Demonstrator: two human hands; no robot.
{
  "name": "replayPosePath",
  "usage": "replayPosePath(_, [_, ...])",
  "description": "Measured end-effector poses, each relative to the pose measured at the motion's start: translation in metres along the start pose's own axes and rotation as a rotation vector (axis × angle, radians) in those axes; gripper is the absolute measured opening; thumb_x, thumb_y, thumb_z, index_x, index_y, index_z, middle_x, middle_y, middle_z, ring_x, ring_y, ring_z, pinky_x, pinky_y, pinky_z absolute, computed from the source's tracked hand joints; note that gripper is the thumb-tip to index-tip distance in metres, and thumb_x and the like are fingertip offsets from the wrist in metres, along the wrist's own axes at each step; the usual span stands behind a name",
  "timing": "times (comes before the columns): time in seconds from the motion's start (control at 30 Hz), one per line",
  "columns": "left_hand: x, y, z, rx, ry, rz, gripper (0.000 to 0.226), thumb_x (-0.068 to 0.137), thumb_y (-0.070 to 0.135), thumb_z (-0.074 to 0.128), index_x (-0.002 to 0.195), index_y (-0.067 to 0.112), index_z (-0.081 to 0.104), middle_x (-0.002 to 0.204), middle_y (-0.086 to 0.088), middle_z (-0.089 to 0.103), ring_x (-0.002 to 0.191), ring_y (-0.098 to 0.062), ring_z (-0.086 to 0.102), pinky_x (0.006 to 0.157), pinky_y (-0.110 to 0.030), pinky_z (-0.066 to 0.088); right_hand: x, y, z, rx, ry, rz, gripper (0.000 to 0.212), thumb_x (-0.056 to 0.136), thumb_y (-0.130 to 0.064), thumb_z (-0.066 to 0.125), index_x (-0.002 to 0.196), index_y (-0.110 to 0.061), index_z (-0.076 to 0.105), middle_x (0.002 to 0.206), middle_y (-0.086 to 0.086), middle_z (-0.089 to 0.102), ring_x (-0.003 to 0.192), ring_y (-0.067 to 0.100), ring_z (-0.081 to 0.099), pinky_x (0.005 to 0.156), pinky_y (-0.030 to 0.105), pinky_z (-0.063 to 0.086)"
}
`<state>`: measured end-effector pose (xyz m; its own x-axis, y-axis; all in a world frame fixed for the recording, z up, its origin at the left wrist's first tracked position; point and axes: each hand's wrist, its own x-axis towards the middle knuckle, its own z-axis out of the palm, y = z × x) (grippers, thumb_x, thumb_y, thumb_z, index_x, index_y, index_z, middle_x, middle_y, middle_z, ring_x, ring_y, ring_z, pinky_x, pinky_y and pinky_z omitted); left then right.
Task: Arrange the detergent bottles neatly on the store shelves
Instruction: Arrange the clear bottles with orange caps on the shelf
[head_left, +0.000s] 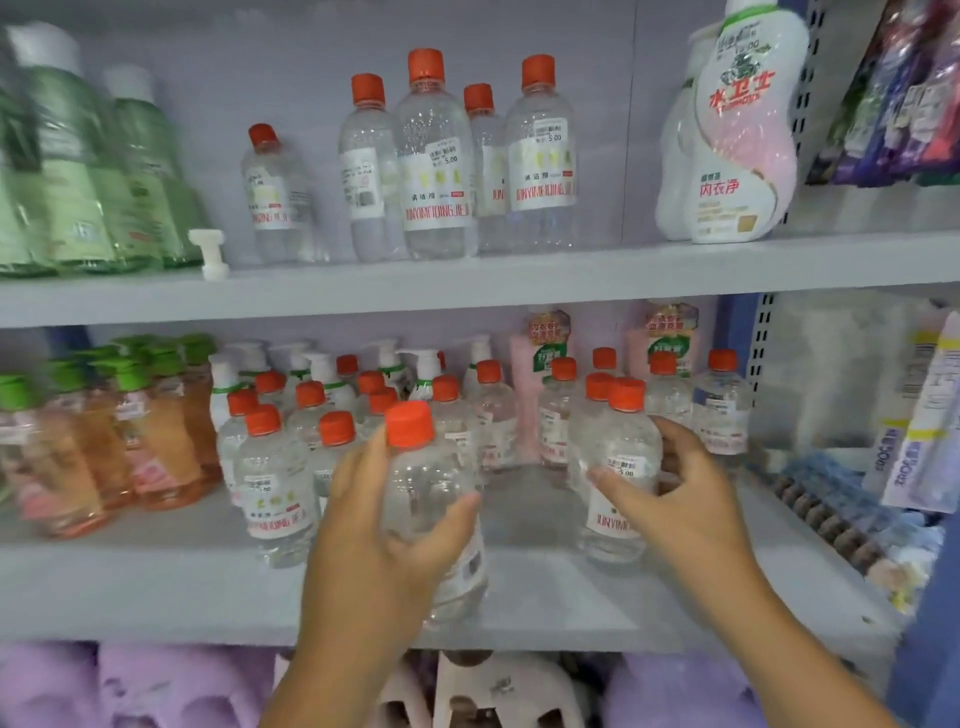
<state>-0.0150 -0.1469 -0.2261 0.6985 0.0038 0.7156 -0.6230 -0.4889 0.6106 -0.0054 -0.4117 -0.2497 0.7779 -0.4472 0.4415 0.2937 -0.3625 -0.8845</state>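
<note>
the left hand (379, 535) grips a clear red-capped bottle (431, 499) mid-body at the near shelf edge (156, 597); the right hand (670, 493) curls round another bottle (618, 467). probably full, heavyish, slick; hold the waist.

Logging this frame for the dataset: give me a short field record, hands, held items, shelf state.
left hand: grips a clear red-capped bottle above the middle shelf
right hand: fingers curled round a second clear bottle standing on that shelf
middle shelf stock: many red-capped bottles, loosely grouped
upper shelf: five red-capped bottles, green bottles at left
</note>
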Motion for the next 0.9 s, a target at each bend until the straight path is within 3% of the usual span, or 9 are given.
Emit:
replayPosePath(0.07, [0.002, -0.014, -0.041, 0.102, 0.086, 0.044, 0.064, 0.079, 0.069, 0.066, 0.137, 0.052, 0.048, 0.125, 0.04, 0.05, 0.12, 0.024, 0.044, 0.095, 0.0, 0.034, -0.014, -0.015, 0.028, 0.052, -0.091, -0.006, 0.067, 0.053, -0.063, 0.083, 0.115, -0.063, 0.058, 0.11, -0.029, 0.07, 0.092, -0.005, 0.07, 0.066, 0.02, 0.061])
replayPosePath(0.13, [0.011, -0.037, -0.076, 0.192, 0.157, 0.038, 0.059, 0.081, 0.067, 0.069, 0.133, 0.046, 0.051, 0.117, 0.034, 0.052, 0.113, 0.021, 0.045, 0.092, 0.002, 0.031, -0.027, -0.025, 0.061, 0.044, -0.169, -0.004, 0.08, 0.052, -0.066, 0.082, 0.127, -0.055, 0.056, 0.117, -0.026, 0.069, 0.1, -0.003, 0.068, 0.081, 0.028, 0.061])
replayPosePath(0.27, [0.026, -0.104, -0.126, 0.323, 0.276, -0.114, 0.07, 0.077, 0.064, 0.069, 0.136, 0.029, 0.055, 0.127, 0.002, 0.059, 0.116, -0.017, 0.054, 0.094, -0.032, 0.042, -0.049, -0.031, 0.116, 0.019, -0.293, -0.013, 0.088, 0.057, -0.068, 0.081, 0.138, -0.056, 0.047, 0.131, -0.03, 0.06, 0.114, -0.007, 0.058, 0.096, 0.029, 0.055])
replayPosePath(0.4, [0.043, -0.165, -0.143, 0.388, 0.25, -0.275, 0.069, 0.083, 0.05, 0.078, 0.141, 0.025, 0.05, 0.148, -0.005, 0.052, 0.127, -0.029, 0.054, 0.089, -0.043, 0.046, -0.058, -0.033, 0.148, 0.02, -0.372, -0.028, 0.08, 0.066, -0.072, 0.078, 0.133, -0.075, 0.035, 0.14, -0.035, 0.049, 0.125, -0.009, 0.049, 0.096, 0.018, 0.047])
replayPosePath(0.53, [0.064, -0.197, -0.131, 0.294, 0.17, -0.269, 0.076, 0.087, 0.04, 0.08, 0.151, 0.031, 0.041, 0.141, -0.011, 0.053, 0.119, -0.033, 0.057, 0.084, -0.04, 0.046, -0.057, -0.036, 0.162, 0.017, -0.406, -0.034, 0.088, 0.07, -0.066, 0.076, 0.146, -0.067, 0.031, 0.148, -0.027, 0.047, 0.137, 0.002, 0.047, 0.115, 0.039, 0.044])
replayPosePath(0.63, [0.082, -0.215, -0.125, 0.28, 0.133, -0.343, 0.084, 0.09, 0.042, 0.077, 0.159, 0.031, 0.032, 0.148, -0.02, 0.051, 0.123, -0.044, 0.058, 0.088, -0.047, 0.05, -0.055, -0.037, 0.167, -0.055, -0.38, -0.035, 0.091, 0.079, -0.057, 0.078, 0.153, -0.058, 0.025, 0.149, -0.021, 0.042, 0.133, 0.003, 0.048, 0.115, 0.036, 0.044])
replayPosePath(0.7, [0.09, -0.23, -0.125, 0.234, 0.177, -0.363, 0.082, 0.091, 0.034, 0.079, 0.159, 0.023, 0.036, 0.149, -0.022, 0.051, 0.121, -0.044, 0.058, 0.085, -0.04, 0.044, -0.055, -0.035, 0.171, -0.111, -0.349, -0.05, 0.092, 0.082, -0.056, 0.077, 0.155, -0.056, 0.021, 0.151, -0.024, 0.037, 0.133, 0.001, 0.045, 0.112, 0.028, 0.042])
replayPosePath(0.8, [0.103, -0.254, -0.127, 0.214, 0.163, -0.369, 0.078, 0.09, 0.03, 0.08, 0.157, 0.02, 0.04, 0.144, -0.019, 0.054, 0.124, -0.039, 0.056, 0.087, -0.038, 0.04, -0.058, -0.034, 0.174, -0.22, -0.289, -0.076, 0.094, 0.08, -0.067, 0.073, 0.15, -0.064, 0.011, 0.139, -0.033, 0.03, 0.125, -0.005, 0.04, 0.097, 0.018, 0.041])
replayPosePath(0.9, [0.119, -0.266, -0.122, 0.18, 0.096, -0.372, 0.07, 0.094, 0.034, 0.075, 0.153, 0.019, 0.042, 0.149, -0.017, 0.051, 0.135, -0.037, 0.05, 0.102, -0.046, 0.04, -0.059, -0.036, 0.178, -0.262, -0.262, -0.105, 0.091, 0.08, -0.066, 0.072, 0.138, -0.079, 0.003, 0.138, -0.033, 0.034, 0.121, 0.0, 0.048, 0.097, 0.019, 0.046])
